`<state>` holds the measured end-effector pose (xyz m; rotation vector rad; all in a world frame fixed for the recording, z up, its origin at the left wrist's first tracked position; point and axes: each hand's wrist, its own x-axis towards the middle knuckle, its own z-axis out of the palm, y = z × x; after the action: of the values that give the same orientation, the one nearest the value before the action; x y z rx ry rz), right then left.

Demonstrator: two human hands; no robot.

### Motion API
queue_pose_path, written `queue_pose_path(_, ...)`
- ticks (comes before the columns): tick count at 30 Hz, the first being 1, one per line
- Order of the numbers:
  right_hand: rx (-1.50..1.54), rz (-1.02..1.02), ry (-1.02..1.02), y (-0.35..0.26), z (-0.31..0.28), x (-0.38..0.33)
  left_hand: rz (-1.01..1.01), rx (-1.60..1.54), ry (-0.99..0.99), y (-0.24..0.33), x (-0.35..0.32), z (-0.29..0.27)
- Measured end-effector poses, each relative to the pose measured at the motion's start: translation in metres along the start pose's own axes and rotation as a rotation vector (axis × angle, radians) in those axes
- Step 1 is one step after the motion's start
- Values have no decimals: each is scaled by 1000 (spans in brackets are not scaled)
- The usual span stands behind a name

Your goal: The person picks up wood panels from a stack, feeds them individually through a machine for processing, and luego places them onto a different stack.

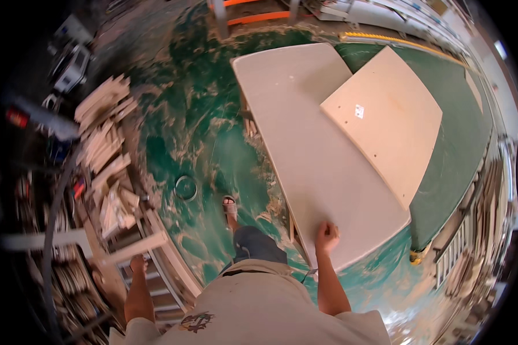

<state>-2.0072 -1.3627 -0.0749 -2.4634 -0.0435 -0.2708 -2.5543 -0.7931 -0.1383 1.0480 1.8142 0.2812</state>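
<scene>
My right hand (328, 234) is closed in a loose fist over the near end of a pale, round-cornered tabletop (305, 126). Nothing shows between its fingers; whether it touches the surface I cannot tell. A lighter wooden panel (394, 123) lies at an angle across the right side of the tabletop. It has several small dark holes and a small white label (360, 111). At the left, my left hand (138, 264) hangs beside a wooden bar (133, 249) and a slatted rack (164, 296). Its fingers are too small and blurred to read.
Stacked wood offcuts (106, 135) line the left side. The green floor (201, 126) is dusted with sawdust, with a ring-shaped object (186, 188) on it. Beyond the tabletop stretches a green surface (454, 167). An orange-barred frame (256, 18) stands at the far side; long boards (483, 213) lean at right.
</scene>
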Motion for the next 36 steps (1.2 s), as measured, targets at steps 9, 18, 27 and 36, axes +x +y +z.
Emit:
queue_pose_path(9,-288,706,352,-54,53,38,595,766,-937,404,-15,362)
queue_pose_path(18,137,1270,816,-219,205,59,505,915,-1188,678,151,569)
queue_pose_path(27,864,1474,1294,-360,347,142,857,1018,-1299,967,102,898)
queue_pose_path(36,586,1558,1428,-495,475,170,766,1541,-1802,921,15,989)
